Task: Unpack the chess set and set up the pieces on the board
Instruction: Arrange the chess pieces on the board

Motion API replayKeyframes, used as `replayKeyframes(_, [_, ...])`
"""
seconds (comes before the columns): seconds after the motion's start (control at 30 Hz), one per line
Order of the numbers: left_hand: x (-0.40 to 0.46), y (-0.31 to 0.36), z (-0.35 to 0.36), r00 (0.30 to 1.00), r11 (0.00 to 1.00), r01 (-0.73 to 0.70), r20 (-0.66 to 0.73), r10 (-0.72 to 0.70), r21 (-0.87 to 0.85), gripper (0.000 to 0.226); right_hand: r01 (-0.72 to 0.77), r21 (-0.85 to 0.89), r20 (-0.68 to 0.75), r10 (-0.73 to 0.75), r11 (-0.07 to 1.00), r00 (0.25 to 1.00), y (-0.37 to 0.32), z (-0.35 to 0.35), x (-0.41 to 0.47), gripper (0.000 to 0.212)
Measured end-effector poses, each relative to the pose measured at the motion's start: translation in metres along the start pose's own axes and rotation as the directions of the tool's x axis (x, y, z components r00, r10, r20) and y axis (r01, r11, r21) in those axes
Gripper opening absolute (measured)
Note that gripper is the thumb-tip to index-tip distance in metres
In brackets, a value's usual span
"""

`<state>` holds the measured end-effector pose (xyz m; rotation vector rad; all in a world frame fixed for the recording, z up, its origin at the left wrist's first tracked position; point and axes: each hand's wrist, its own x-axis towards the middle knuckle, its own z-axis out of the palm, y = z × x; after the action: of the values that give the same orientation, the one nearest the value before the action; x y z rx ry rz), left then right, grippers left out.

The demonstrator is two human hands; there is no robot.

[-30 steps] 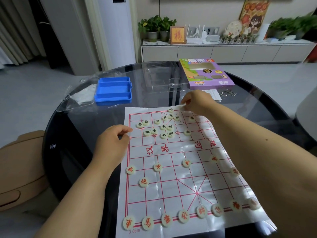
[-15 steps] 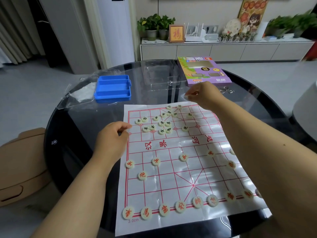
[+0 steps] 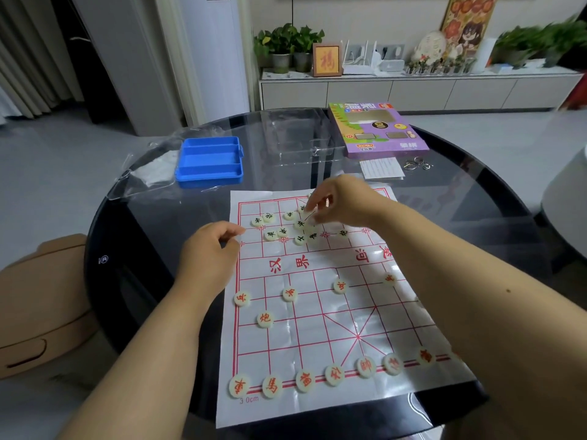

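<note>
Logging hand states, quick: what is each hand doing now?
Left hand: fingers curled at the white paper board's edge; grip unclear.
Right hand: over black-marked round pieces; grip unclear.

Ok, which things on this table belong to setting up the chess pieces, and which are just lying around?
Part of the job:
- white paper board with red grid
- red-lettered round pieces, placed in rows
- black-lettered round pieces, still clustered
- right hand over that cluster
- left hand at the board's edge

Lying about:
- blue plastic tray
- purple cardboard box
- metal rings
- clear plastic wrap
</note>
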<state>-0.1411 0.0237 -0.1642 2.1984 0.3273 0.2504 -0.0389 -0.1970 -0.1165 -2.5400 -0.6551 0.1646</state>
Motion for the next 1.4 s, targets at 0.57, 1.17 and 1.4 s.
replayKeyframes(0.57, [0.002, -0.002, 0.000, 1.000, 0.999, 0.018, 0.016, -0.017, -0.031, 0.013, -0.151, 0.015, -0.189, 0.151, 0.988, 0.970, 0.005, 0.002, 0.048, 0.022])
replayKeyframes(1.17, [0.004, 0.001, -0.001, 0.999, 0.999, 0.020, 0.026, -0.019, -0.035, 0.011, -0.099, 0.064, -0.182, 0.109, 0.993, 0.977, 0.008, -0.007, 0.049, 0.021])
replayKeyframes(1.4, [0.002, 0.000, -0.001, 0.999, 0.999, 0.018, 0.027, -0.017, -0.040, 0.012, -0.094, 0.115, -0.158, 0.112, 0.989, 0.981, 0.015, -0.010, 0.023, 0.019])
